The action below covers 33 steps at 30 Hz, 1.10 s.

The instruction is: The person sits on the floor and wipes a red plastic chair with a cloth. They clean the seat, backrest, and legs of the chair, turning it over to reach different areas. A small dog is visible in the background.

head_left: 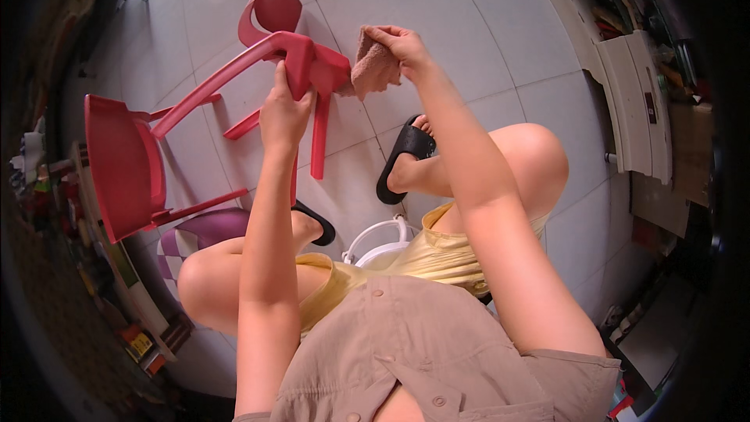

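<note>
My left hand (283, 113) is closed around an edge of a red plastic chair (299, 59), which is tilted in front of me with its legs sticking out at angles. A brownish-pink cloth (373, 69) hangs from my right hand (402, 45), pinched between thumb and fingers. The cloth's lower edge is just right of the chair's end, and I cannot tell whether they touch. Another red chair part with a curved backrest (123, 168) shows at the left. Where one red piece ends and another begins is partly hidden by overlap.
Between my legs is a white bucket (384, 255) with its handle up. A purple item with a checked side (205, 230) lies beside my left knee. White drawers (637, 105) and cardboard boxes line the right. Cluttered shelves (117, 273) stand at the left, and pale tiles (469, 47) cover the floor.
</note>
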Each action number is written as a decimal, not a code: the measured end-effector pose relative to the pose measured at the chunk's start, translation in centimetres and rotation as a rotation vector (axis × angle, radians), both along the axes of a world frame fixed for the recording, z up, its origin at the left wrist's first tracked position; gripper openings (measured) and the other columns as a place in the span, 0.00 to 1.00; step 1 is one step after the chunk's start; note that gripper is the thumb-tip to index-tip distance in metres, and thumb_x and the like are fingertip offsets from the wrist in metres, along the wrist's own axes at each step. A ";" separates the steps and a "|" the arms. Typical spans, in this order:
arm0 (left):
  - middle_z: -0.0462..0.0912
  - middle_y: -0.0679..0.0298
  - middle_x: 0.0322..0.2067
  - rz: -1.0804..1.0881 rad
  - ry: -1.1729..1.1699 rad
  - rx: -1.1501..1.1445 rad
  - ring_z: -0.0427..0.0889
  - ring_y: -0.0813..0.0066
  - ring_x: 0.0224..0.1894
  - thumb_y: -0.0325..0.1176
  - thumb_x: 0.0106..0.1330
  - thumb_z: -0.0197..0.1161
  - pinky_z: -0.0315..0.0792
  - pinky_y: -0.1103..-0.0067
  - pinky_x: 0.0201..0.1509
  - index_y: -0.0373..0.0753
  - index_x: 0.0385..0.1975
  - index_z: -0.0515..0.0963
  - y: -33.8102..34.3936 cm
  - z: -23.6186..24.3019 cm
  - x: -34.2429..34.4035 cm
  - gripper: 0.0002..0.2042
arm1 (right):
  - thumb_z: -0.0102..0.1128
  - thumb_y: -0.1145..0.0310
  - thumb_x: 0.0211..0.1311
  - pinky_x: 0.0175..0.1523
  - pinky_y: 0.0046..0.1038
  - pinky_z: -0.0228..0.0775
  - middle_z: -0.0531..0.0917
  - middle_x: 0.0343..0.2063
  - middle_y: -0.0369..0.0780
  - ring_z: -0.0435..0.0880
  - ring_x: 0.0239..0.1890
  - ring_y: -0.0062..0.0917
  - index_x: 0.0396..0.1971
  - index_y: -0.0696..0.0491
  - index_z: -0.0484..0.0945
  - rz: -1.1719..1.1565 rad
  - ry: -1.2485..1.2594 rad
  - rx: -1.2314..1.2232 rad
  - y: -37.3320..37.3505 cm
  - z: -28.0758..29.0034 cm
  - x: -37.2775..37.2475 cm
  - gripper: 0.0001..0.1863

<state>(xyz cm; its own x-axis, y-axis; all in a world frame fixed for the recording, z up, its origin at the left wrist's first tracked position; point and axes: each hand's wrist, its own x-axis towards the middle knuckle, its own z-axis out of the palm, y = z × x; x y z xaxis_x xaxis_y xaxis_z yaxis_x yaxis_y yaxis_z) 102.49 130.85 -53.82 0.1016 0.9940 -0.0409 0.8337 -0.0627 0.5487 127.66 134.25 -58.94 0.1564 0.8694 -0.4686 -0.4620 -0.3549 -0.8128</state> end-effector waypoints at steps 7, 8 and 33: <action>0.86 0.48 0.44 -0.004 -0.019 0.017 0.86 0.48 0.46 0.47 0.63 0.68 0.79 0.61 0.48 0.42 0.70 0.64 0.0 0.3 0.0 0.36 | 0.74 0.62 0.59 0.42 0.27 0.78 0.88 0.33 0.37 0.85 0.37 0.22 0.38 0.54 0.89 0.523 -0.430 0.120 -0.8 5.6 -1.2 0.12; 0.86 0.48 0.44 -0.013 -0.024 0.020 0.86 0.48 0.46 0.47 0.63 0.69 0.79 0.61 0.48 0.42 0.70 0.64 0.0 0.1 0.1 0.36 | 0.74 0.62 0.58 0.43 0.28 0.78 0.89 0.33 0.37 0.85 0.37 0.22 0.36 0.54 0.89 0.573 -0.507 0.124 -0.8 6.1 -1.6 0.12; 0.86 0.46 0.42 -0.003 -0.001 0.021 0.86 0.46 0.44 0.43 0.62 0.67 0.79 0.59 0.46 0.42 0.71 0.64 0.1 -0.3 0.2 0.36 | 0.64 0.66 0.61 0.58 0.36 0.74 0.86 0.42 0.34 0.79 0.52 0.34 0.37 0.47 0.89 0.021 -1.171 0.530 -0.8 0.2 -9.1 0.08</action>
